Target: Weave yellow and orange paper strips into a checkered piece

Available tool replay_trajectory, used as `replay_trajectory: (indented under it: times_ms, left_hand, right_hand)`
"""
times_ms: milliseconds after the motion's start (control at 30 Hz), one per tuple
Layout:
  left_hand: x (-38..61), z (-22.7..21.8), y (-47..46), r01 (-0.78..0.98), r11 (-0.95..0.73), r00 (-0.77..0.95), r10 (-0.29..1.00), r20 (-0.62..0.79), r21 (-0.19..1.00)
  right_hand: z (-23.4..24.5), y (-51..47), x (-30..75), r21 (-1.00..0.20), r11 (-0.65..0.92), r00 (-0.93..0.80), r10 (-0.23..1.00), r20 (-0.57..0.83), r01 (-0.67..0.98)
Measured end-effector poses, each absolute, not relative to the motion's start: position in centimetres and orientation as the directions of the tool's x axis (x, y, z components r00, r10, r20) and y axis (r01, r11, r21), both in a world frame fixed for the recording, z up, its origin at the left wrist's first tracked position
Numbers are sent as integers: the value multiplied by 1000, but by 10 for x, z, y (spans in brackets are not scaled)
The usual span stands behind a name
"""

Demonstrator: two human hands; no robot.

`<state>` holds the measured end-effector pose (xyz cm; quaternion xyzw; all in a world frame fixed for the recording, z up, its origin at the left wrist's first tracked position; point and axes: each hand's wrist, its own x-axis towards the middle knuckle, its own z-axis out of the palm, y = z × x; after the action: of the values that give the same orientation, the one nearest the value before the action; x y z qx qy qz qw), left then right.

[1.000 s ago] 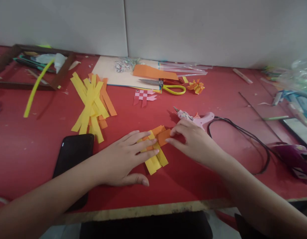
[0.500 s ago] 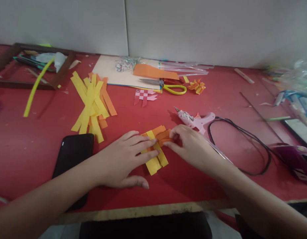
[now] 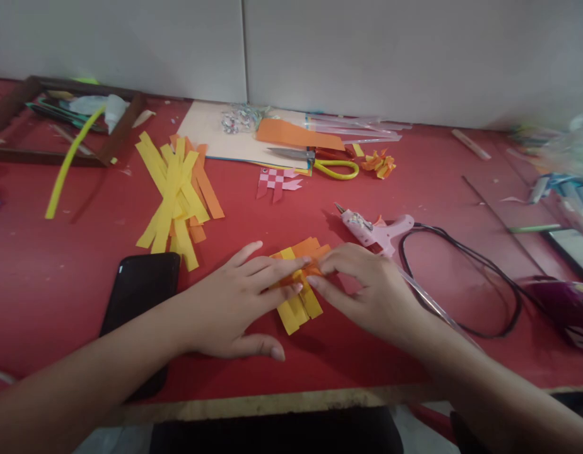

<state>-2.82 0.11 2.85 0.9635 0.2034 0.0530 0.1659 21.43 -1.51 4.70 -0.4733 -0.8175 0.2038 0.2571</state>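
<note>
A small weave of yellow and orange paper strips point(image 3: 300, 299) lies on the red table point(image 3: 59, 277) near its front edge. My left hand point(image 3: 237, 302) lies flat on the weave's left side, fingers stretched out and pressing it down. My right hand point(image 3: 367, 287) comes in from the right, its fingertips pinched on an orange strip point(image 3: 314, 268) at the weave's middle. The fingertips of both hands almost meet over the paper.
A black phone point(image 3: 140, 302) lies left of my forearm. Loose yellow and orange strips point(image 3: 175, 195) fan out behind it. A pink glue gun point(image 3: 376, 230) with black cord, yellow-handled scissors point(image 3: 319, 164), a pink woven piece point(image 3: 277, 183) and a brown tray point(image 3: 59, 126) sit further back.
My right hand has slid left over the weave, folding the orange strip's free end inward. My left hand stays pressed on the paper, its index finger reaching a little further right.
</note>
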Motion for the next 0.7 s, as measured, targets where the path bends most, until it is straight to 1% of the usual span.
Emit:
replay_trajectory:
  times_ms: [100, 300, 400, 467, 500, 533, 567, 600, 667, 700]
  left_hand:
    - [-29, 28, 2, 370, -858, 914, 404, 25, 357]
    - [-29, 28, 1, 367, -860, 912, 408, 45, 356]
    - [-28, 28, 0, 359, -863, 915, 401, 51, 356]
    - [-28, 28, 1, 353, -861, 918, 395, 44, 366]
    - [-28, 28, 0, 350, -859, 919, 392, 41, 373]
    - [-29, 28, 0, 349, -857, 919, 392, 41, 378]
    - [-29, 27, 0, 347, -856, 919, 392, 44, 382]
    - [-29, 27, 0, 347, -855, 918, 394, 47, 385]
    - [-29, 26, 0, 348, -855, 915, 399, 58, 384]
    - [-29, 26, -1, 347, -856, 914, 399, 65, 382]
  right_hand:
    - [44, -16, 213, -575, 521, -490, 842, 225, 631]
    - [37, -16, 211, -514, 586, -585, 789, 186, 627]
    - [42, -15, 210, -541, 586, -625, 768, 136, 603]
    - [47, -12, 218, -555, 580, -623, 770, 136, 596]
    - [49, -9, 227, -536, 572, -594, 789, 154, 621]
    - [51, -5, 239, -489, 533, -510, 838, 193, 691]
    - [52, 1, 254, -429, 473, -396, 880, 261, 769]
    - [51, 7, 271, -358, 425, -343, 899, 272, 832]
    - [48, 21, 307, -218, 416, -370, 902, 221, 883]
    - [45, 28, 323, -184, 444, -413, 892, 182, 877]
